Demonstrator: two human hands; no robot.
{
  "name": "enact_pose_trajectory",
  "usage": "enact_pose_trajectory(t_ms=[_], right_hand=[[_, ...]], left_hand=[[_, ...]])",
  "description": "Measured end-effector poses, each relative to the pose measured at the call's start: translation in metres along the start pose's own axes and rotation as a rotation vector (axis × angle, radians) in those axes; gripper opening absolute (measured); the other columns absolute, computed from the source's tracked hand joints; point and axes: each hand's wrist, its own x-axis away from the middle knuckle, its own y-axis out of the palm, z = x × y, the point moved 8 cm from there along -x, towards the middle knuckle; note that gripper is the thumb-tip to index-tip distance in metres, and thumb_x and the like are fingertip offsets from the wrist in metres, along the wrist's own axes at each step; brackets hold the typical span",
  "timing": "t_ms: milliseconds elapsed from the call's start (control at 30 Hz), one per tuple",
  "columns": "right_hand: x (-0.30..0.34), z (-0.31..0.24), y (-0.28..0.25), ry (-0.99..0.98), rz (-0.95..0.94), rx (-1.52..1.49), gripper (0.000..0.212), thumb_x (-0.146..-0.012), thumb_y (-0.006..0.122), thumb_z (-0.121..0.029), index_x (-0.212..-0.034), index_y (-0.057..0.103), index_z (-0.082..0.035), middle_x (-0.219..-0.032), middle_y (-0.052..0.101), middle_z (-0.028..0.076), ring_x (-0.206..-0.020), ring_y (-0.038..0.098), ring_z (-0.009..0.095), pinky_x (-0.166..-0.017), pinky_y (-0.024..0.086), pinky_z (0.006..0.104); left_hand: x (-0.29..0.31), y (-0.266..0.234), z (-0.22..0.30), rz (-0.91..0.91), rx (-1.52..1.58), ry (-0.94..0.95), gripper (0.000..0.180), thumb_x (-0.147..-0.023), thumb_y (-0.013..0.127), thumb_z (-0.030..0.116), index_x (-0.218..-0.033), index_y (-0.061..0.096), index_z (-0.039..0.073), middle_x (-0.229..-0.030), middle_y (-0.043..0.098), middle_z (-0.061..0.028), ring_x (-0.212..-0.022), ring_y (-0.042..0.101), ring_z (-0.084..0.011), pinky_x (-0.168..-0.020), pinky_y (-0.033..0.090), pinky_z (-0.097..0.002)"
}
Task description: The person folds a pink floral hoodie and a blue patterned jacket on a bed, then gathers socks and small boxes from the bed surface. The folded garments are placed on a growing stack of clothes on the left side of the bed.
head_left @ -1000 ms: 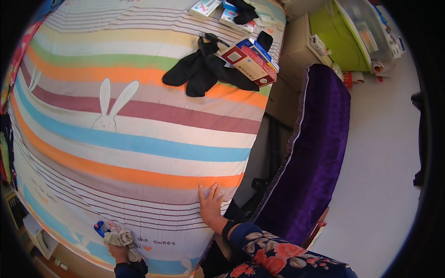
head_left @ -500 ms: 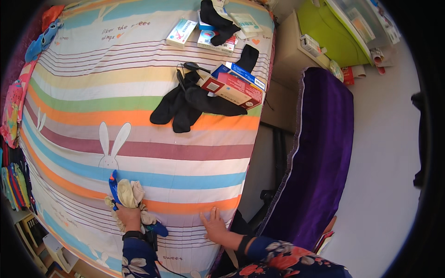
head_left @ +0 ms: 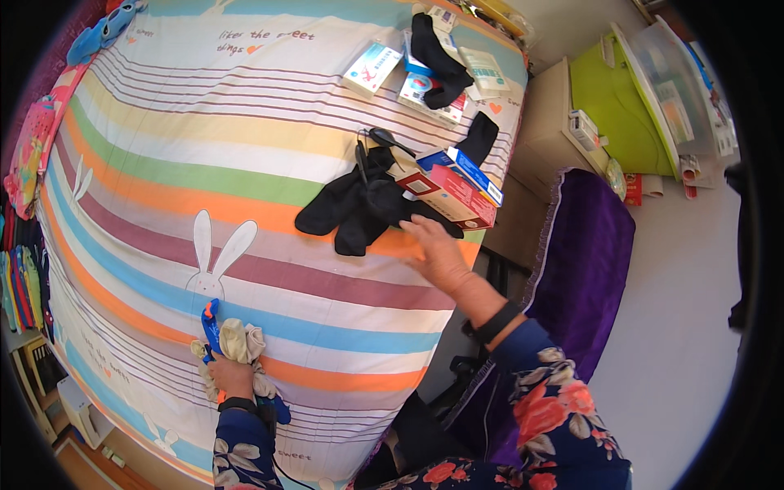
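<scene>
My left hand (head_left: pixel 232 377) is closed around a bunch of beige and blue socks (head_left: pixel 240 340) low on the striped bed sheet (head_left: pixel 351 327). Part of the bunch sticks out past the wrist. My right hand (head_left: pixel 437 257) is stretched out with fingers apart and holds nothing. Its fingertips are at the edge of a pile of black socks (head_left: pixel 355 214); whether they touch is unclear. A red box (head_left: pixel 457 198) and a blue box (head_left: pixel 465 173) rest on that pile. Another black sock (head_left: pixel 480 137) pokes out behind them.
More small boxes (head_left: pixel 372 69) lie at the far side, with a black sock (head_left: pixel 437 59) draped over some. Purple cloth (head_left: pixel 584 261) hangs at the right, below a green bin (head_left: pixel 625 106). Folded clothes (head_left: pixel 23 282) are stacked at the left.
My right hand has lifted off the sheet near me and moved forward to the black socks. My left hand stays on its bunch. The view has shifted somewhat.
</scene>
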Motion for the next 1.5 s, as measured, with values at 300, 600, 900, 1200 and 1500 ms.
enact_pose_trajectory(t_ms=[300,600,900,1200,1500], right_hand=[[-0.049,0.026,0.051,0.352,0.328,0.091,0.045,-0.064,0.071,-0.015,-0.105,0.053,-0.007,-0.109,0.054,0.014,-0.102,0.05,0.03,-0.085,0.04,0.0382],[-0.006,0.011,-0.033,0.178,0.809,-0.467,0.01,-0.085,0.055,-0.01,-0.083,0.052,-0.001,-0.066,0.055,0.009,-0.056,0.05,0.016,-0.056,0.042,0.0273],[-0.015,-0.086,0.045,-0.058,0.076,-0.404,0.024,-0.075,0.063,-0.021,-0.092,0.057,-0.006,-0.087,0.057,0.013,-0.084,0.055,0.032,-0.072,0.046,0.0352],[-0.024,0.023,0.032,0.44,0.11,0.298,0.021,-0.067,0.068,-0.022,-0.085,0.063,-0.011,-0.107,0.051,0.013,-0.101,0.048,0.028,-0.075,0.041,0.0426],[-0.061,-0.046,-0.009,0.145,0.3,-0.488,0.015,-0.079,0.06,-0.017,-0.084,0.052,-0.006,-0.061,0.05,0.013,-0.056,0.052,0.03,-0.054,0.042,0.0346]], left_hand=[[-0.006,0.007,-0.001,0.004,-0.045,-0.021,0.071,-0.064,0.07,0.025,-0.119,0.034,-0.001,-0.103,0.043,-0.0189,-0.097,0.047,-0.0346,-0.08,0.044,-0.044],[-0.006,0.001,0.004,-0.058,-0.023,-0.009,0.073,-0.065,0.07,0.026,-0.12,0.032,-0.003,-0.105,0.042,-0.0196,-0.098,0.046,-0.0345,-0.08,0.044,-0.0437],[-0.01,0.004,0.002,-0.095,-0.049,-0.032,0.08,-0.065,0.071,0.03,-0.124,0.029,-0.003,-0.108,0.04,-0.0184,-0.1,0.045,-0.0339,-0.081,0.044,-0.0424],[-0.009,0.002,0.002,-0.09,-0.046,-0.002,0.078,-0.064,0.071,0.028,-0.123,0.03,-0.003,-0.107,0.04,-0.0195,-0.1,0.044,-0.0349,-0.08,0.045,-0.0432],[-0.009,0.003,0.0,-0.115,-0.028,-0.023,0.075,-0.065,0.07,0.024,-0.123,0.03,-0.004,-0.108,0.04,-0.0196,-0.1,0.044,-0.0354,-0.08,0.045,-0.0452]])
